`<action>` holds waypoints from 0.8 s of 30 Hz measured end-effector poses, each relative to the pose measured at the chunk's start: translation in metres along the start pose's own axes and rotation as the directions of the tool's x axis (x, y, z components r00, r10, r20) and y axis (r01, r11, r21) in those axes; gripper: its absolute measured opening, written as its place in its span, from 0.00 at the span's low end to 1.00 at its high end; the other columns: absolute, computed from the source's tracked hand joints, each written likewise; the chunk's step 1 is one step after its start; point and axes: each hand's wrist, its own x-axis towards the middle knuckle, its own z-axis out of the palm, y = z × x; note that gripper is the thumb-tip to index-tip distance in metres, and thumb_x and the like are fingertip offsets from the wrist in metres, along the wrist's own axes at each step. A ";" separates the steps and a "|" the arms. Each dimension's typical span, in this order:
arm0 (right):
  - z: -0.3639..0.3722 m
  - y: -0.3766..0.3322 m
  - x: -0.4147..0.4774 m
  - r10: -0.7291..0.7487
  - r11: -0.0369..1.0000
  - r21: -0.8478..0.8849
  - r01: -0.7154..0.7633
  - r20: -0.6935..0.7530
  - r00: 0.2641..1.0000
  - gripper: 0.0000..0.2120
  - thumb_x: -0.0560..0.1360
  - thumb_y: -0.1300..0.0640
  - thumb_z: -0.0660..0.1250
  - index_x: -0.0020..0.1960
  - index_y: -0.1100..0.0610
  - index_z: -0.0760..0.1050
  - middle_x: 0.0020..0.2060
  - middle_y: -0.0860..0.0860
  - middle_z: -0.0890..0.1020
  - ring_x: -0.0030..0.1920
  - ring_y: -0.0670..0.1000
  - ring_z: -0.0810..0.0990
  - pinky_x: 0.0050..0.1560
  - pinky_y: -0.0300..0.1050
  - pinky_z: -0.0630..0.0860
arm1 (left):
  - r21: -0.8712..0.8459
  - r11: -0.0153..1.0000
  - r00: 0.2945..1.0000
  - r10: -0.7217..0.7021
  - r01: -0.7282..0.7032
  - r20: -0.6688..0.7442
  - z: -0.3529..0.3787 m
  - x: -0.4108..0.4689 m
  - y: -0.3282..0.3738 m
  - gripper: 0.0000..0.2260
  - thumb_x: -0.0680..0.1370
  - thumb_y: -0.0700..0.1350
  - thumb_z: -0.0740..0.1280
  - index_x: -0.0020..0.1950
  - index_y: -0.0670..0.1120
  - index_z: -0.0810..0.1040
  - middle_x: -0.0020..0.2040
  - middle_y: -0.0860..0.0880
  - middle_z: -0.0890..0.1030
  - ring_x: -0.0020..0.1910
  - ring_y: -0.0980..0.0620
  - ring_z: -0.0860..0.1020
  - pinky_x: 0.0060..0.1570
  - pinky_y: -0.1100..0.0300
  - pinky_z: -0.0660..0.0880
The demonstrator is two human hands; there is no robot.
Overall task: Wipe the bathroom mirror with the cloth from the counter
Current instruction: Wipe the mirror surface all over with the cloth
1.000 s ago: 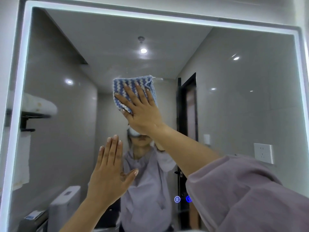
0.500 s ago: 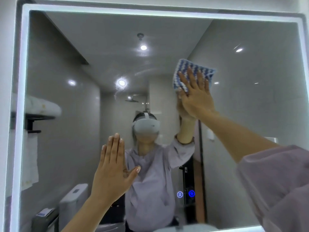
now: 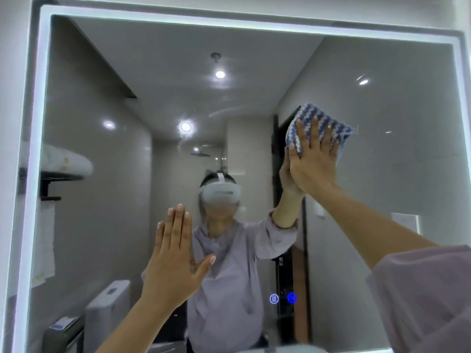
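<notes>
Pressing blue-white cloth (image 3: pixel 321 117) flat against mirror (image 3: pixel 397 154), upper right: right hand (image 3: pixel 314 165), fingers straight; left hand (image 3: pixel 175 263) raised lower centre, fingers straight, holding nothing

Dim, soft light; mirror border (image 3: pixel 37 149) glows (wide-angle bending at edges).

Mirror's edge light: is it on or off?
On. The light strip framing the mirror glows white along its top and left edges.
</notes>
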 end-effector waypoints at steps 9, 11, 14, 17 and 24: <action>0.002 -0.126 -0.037 -0.444 0.896 0.039 0.442 0.075 0.893 0.28 0.83 0.46 0.46 0.78 0.48 0.36 0.77 0.52 0.35 0.75 0.56 0.31 0.74 0.56 0.31 | 0.022 1.000 1.000 -0.010 0.010 0.004 0.003 0.000 0.000 0.42 0.76 0.66 0.49 0.76 0.35 0.47 0.78 0.38 0.46 0.77 0.42 0.47 0.73 0.47 0.47; 0.001 -0.153 -0.039 -0.521 0.853 0.073 0.516 0.102 0.847 0.28 0.83 0.46 0.46 0.78 0.47 0.38 0.77 0.51 0.36 0.75 0.56 0.31 0.73 0.55 0.29 | 0.044 0.999 1.000 -0.011 0.011 0.009 0.004 0.001 -0.001 0.42 0.76 0.66 0.48 0.76 0.34 0.47 0.78 0.38 0.46 0.77 0.41 0.47 0.73 0.48 0.46; 0.001 -0.183 -0.041 -0.604 0.795 0.057 0.604 0.154 0.782 0.27 0.83 0.45 0.45 0.78 0.45 0.39 0.77 0.51 0.37 0.75 0.57 0.32 0.73 0.57 0.30 | 0.063 0.998 1.000 -0.017 0.016 0.011 0.004 0.001 0.000 0.42 0.76 0.66 0.48 0.76 0.34 0.47 0.77 0.37 0.47 0.77 0.41 0.47 0.73 0.48 0.45; 0.002 -0.192 -0.038 -0.644 0.759 0.034 0.650 0.184 0.743 0.26 0.83 0.46 0.44 0.78 0.45 0.39 0.77 0.50 0.37 0.75 0.57 0.32 0.74 0.57 0.32 | 0.065 0.998 1.000 -0.023 0.023 0.006 0.003 0.001 0.001 0.42 0.76 0.67 0.47 0.76 0.34 0.48 0.77 0.37 0.48 0.76 0.42 0.47 0.73 0.49 0.44; -0.001 -0.183 -0.028 -0.679 0.725 -0.002 0.689 0.162 0.716 0.25 0.83 0.45 0.43 0.78 0.43 0.40 0.78 0.47 0.40 0.77 0.54 0.35 0.74 0.53 0.30 | 0.053 0.998 1.000 -0.018 0.019 -0.015 0.002 0.001 0.001 0.42 0.77 0.67 0.46 0.76 0.35 0.47 0.77 0.38 0.47 0.77 0.41 0.49 0.74 0.48 0.46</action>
